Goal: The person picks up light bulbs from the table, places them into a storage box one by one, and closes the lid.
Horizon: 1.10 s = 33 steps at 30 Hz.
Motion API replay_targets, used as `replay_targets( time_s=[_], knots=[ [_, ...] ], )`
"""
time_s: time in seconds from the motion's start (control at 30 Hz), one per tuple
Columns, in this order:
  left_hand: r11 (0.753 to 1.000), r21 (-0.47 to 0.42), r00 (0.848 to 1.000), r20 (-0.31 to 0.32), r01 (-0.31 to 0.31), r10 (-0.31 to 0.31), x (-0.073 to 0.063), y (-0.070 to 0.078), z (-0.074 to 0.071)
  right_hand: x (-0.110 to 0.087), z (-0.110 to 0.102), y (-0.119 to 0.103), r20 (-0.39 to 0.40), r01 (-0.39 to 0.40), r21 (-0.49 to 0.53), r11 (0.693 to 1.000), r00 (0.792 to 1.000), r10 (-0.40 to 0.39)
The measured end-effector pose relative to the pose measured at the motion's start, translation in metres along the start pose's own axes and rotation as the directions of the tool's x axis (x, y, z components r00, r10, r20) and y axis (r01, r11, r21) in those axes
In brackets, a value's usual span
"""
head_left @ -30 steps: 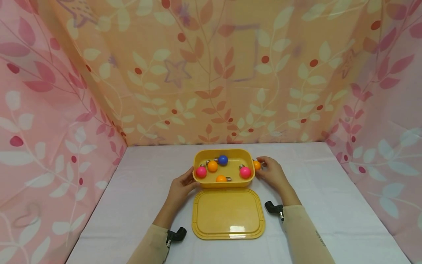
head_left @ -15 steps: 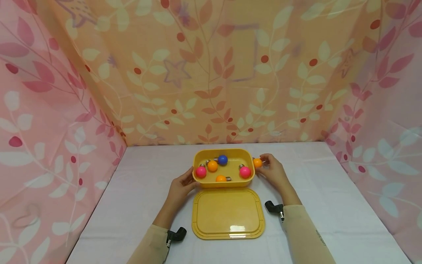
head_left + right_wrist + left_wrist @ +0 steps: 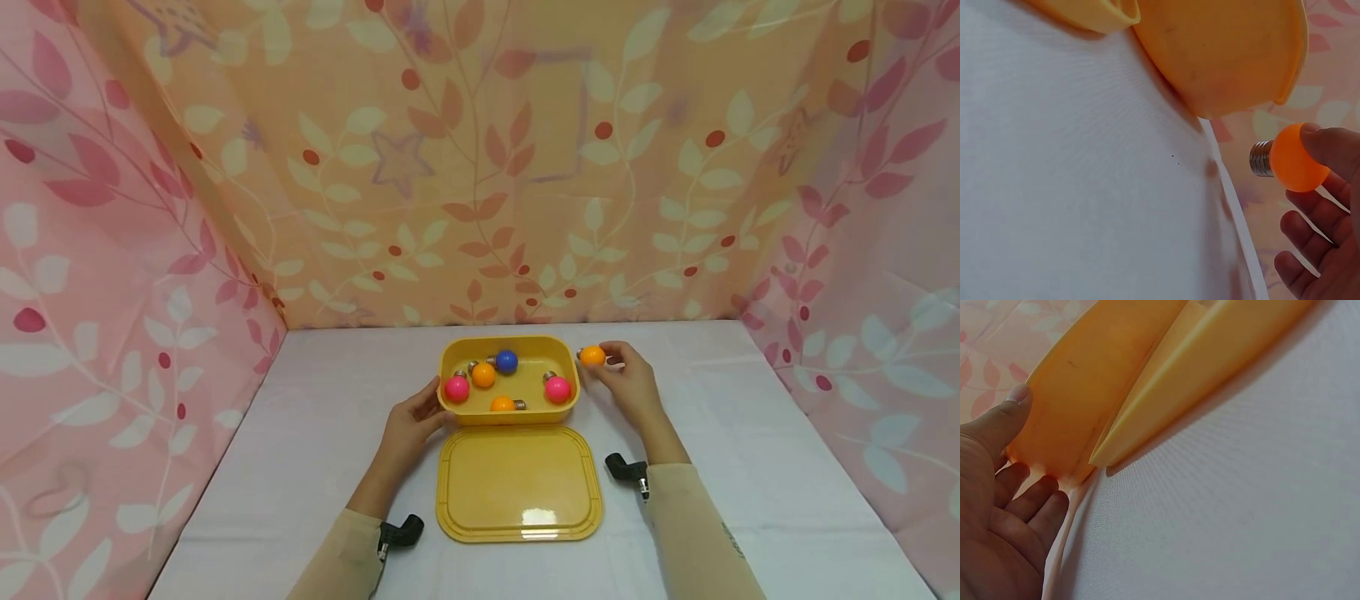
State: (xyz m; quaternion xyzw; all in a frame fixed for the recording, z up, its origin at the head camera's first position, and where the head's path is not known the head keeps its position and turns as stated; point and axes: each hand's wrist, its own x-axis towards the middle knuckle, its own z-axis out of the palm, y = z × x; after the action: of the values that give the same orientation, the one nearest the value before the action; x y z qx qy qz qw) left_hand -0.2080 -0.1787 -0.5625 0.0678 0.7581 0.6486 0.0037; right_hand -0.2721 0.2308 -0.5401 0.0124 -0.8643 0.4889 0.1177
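A yellow plastic box [image 3: 536, 417] without its cover holds several coloured light bulbs: a blue bulb [image 3: 507, 361], two pink ones and two orange ones. My left hand [image 3: 406, 431] grips the box's left end, thumb at the near corner and fingers along the side, as the left wrist view confirms. Just off the box's right end, my right hand [image 3: 632, 386] pinches an orange light bulb [image 3: 1294, 159] by its round glass. Its metal screw base points toward the box. In the right wrist view the thumb [image 3: 1329, 147] lies on top of the glass.
The flat yellow lid [image 3: 517, 483] lies right in front of the box on the white tabletop [image 3: 300, 467]. Patterned cloth [image 3: 480, 167] walls enclose the back and both sides. A black wrist camera [image 3: 402, 532] sticks out from each sleeve.
My right hand has lifted the orange bulb from beside the box's right end, moving it slightly up and to the right. The left hand and box look unchanged.
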Motion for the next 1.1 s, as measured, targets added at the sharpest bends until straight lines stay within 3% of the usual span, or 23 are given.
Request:
replay_targets(
  time_s=[0.43, 0.8, 1.1],
  knots=[
    [1.000, 0.000, 1.000, -0.002, -0.013, 0.013, 0.000, 0.001, 0.001, 0.002, -0.013, -0.010, -0.076, 0.059, -0.003, 0.998, 0.995, -0.059],
    [1.000, 0.011, 1.000, -0.011, -0.017, 0.017, 0.001, 0.002, -0.001, 0.002, -0.018, -0.032, -0.108, 0.118, 0.009, 0.993, 0.987, -0.116],
    [1.000, 0.015, 1.000, 0.000, -0.001, 0.001, 0.001, 0.002, -0.002, -0.001, -0.022, -0.047, -0.084, 0.154, 0.019, 0.988, 0.985, -0.152]
  ],
)
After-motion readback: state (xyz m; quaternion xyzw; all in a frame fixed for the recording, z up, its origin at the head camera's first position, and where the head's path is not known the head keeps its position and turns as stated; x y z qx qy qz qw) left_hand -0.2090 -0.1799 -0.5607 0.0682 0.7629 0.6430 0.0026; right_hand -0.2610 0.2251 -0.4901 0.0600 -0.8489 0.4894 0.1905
